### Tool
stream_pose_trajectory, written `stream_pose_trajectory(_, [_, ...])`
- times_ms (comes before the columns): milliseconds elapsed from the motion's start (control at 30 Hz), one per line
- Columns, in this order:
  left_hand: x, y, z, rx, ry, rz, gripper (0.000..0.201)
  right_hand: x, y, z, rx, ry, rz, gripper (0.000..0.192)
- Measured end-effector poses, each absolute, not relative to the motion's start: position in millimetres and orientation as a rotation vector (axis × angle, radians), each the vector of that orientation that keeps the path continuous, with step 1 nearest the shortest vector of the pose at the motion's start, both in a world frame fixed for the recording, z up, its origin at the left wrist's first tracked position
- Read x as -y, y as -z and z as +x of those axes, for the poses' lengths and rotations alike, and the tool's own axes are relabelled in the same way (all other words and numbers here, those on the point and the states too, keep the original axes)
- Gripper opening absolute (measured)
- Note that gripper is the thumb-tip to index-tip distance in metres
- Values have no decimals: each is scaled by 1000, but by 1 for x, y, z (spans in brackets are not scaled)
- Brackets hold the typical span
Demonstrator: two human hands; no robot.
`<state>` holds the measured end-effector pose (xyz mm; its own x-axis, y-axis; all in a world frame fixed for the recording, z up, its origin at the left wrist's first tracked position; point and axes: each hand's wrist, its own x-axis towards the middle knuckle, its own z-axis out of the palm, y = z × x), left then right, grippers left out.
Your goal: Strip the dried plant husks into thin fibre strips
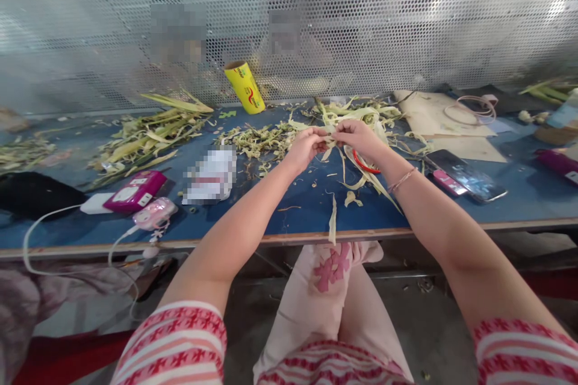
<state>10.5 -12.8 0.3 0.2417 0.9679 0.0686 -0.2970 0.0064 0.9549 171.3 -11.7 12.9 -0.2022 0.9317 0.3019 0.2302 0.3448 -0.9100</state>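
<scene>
Above the middle of the blue table, my left hand (307, 149) and my right hand (356, 138) meet with fingers pinched together. Between the fingertips is a pale, thin strip (330, 130) that looks like dried corn husk; its ends are partly hidden by the fingers. Just behind my hands lies a heap of husk strips and shreds (361, 109). A red ring-shaped item (365, 163) shows under my right wrist, partly covered. Curled shreds (262, 139) are scattered to the left of my hands. One loose strip (333, 219) hangs over the front edge.
A yellow cardboard tube (246, 87) stands tilted against the perforated metal panel (361, 24). More husks (149, 135) lie at left, near a purple box (136, 191) and a pink charger (155, 213). Phones (469, 175) and brown paper sheets (438, 113) lie at right.
</scene>
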Motion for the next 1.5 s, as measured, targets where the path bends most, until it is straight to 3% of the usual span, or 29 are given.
stream_pose_trajectory(367, [9,7,6,-675,-1142,1286,4,16,-17,175,1691,-1055,-1000,20])
stream_pose_trajectory(533, [5,8,-2,-620,-1053,1280,24,11,-15,180,1603,-1114,-974,22])
stream_pose_trajectory(800, [4,12,2,-600,-1048,1354,20,11,-16,184,1651,-1128,-928,35])
stream_pose_trajectory(1033, [10,10,7,-624,-974,1443,31,11,-18,186,1781,-1067,-1051,26])
stream_pose_trajectory(1333, [9,6,7,-719,-1208,1268,33,14,-20,170,1199,-1079,-1071,23])
stream_pose_trajectory(1500, [10,4,7,-733,-1270,1254,40,15,-21,167,1185,-1288,-1264,48])
